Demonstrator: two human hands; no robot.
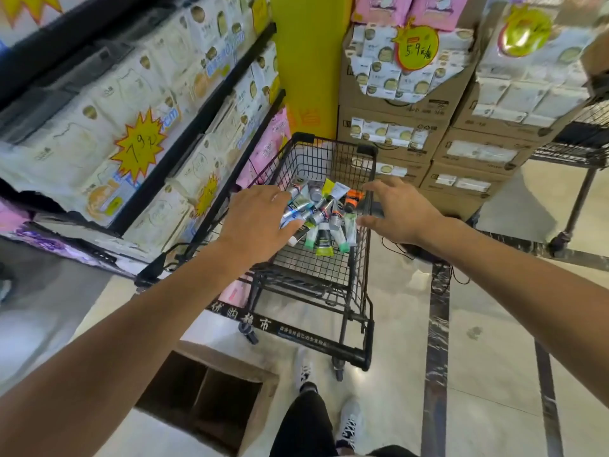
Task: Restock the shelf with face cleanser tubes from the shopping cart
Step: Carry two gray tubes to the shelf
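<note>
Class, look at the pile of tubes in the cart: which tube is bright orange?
The orange tube at the pile's far right edge, just left of the right hand. The other tubes are silver, green, yellow or white.

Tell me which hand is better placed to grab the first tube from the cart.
Left, probably. The left hand already reaches over the pile of tubes in the shopping cart, fingers at them. The right hand hovers open near the cart's right rim.
</note>
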